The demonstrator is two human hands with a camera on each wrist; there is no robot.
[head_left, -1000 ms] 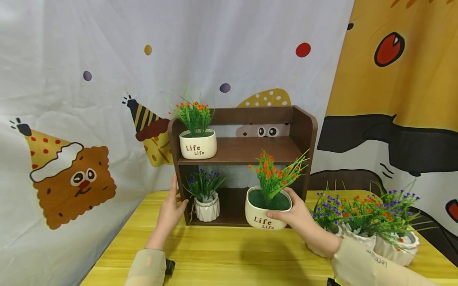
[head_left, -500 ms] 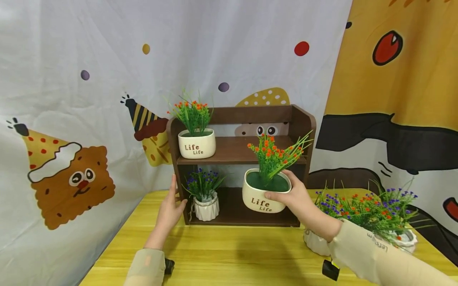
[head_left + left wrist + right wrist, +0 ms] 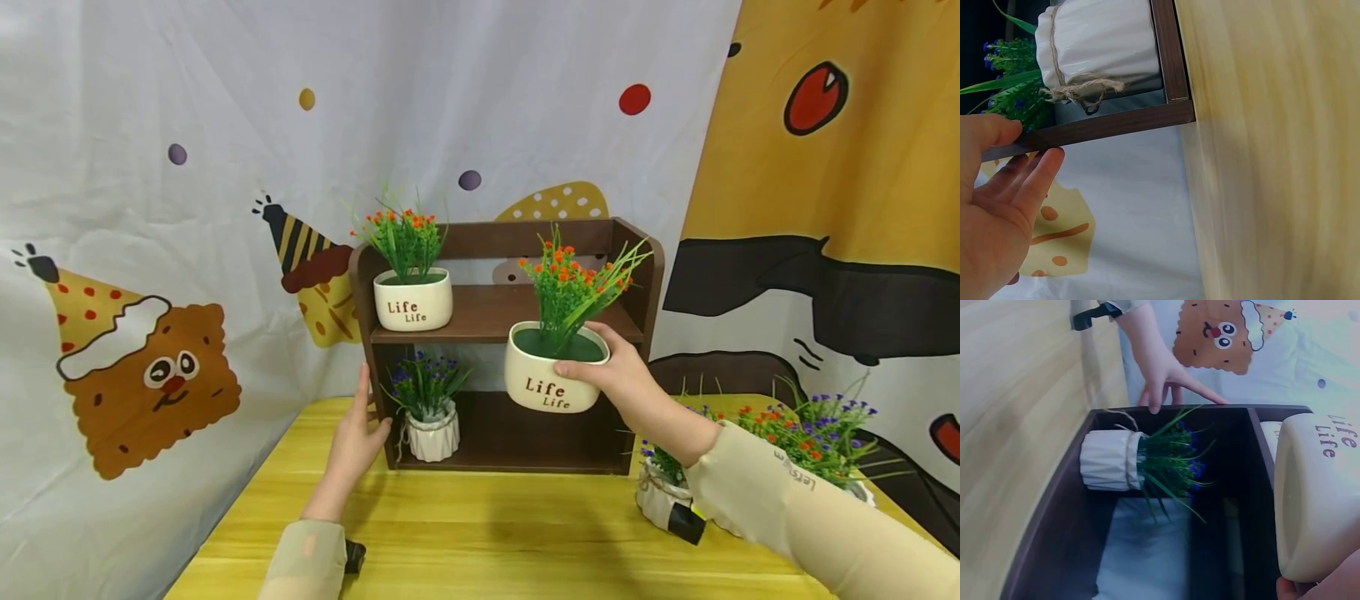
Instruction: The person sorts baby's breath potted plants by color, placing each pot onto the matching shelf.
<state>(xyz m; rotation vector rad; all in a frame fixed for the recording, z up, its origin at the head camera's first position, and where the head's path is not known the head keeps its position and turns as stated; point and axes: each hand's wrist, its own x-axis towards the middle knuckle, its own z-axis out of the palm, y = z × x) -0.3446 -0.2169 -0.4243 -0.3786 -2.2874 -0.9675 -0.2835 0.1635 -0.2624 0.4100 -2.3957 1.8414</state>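
Note:
My right hand [image 3: 630, 387] grips a cream oval flowerpot [image 3: 551, 379] marked "Life", planted with orange flowers and grass, thumb on its front. The pot is in the air before the shelf [image 3: 517, 312], level with the lower compartment's upper part. In the right wrist view the pot [image 3: 1313, 494] fills the right side. My left hand [image 3: 356, 446] holds the shelf's left side panel, thumb at its front edge, other fingers on the outer face, as the left wrist view shows. A matching pot [image 3: 412, 302] stands on the upper board's left end. Below it stands a white ribbed pot [image 3: 432, 433] with purple flowers.
Several white pots [image 3: 663, 496] with purple and orange flowers stand on the wooden table [image 3: 480, 533] at right, partly hidden by my right forearm. A printed cloth [image 3: 225, 208] hangs behind the shelf.
The right hand has lifted the cream pot from near the shelf's base to just below the upper board. The left hand stays at the side panel.

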